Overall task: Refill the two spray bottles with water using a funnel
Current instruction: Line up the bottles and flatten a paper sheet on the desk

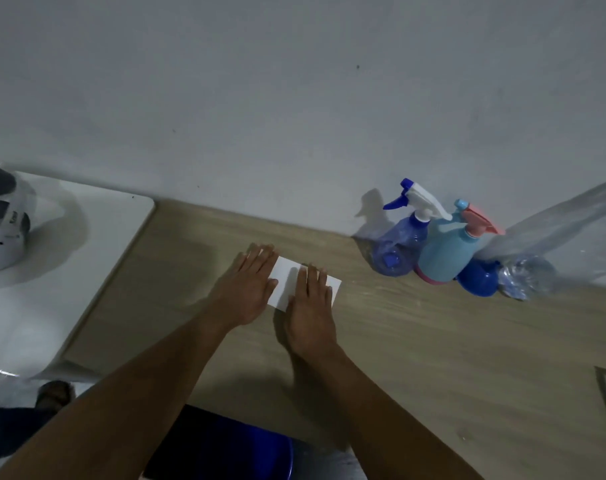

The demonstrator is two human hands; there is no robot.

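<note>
Now both hands lie flat and unclenched on the white card (287,284), left hand (247,289), right hand (310,306), spray bottles (403,244) off to its right.

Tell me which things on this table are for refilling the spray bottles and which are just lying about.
For the job: purple spray bottle, light blue spray bottle, blue funnel, clear water bottle.

Lying about: white card under both hands, helmet at far left.

I see bare wooden tabletop (433,358) open toward the bottles; the translucent blue spray bottle (400,249), light-blue spray bottle (447,258) and clear plastic bottle (551,244) crowd together against the wall.
</note>
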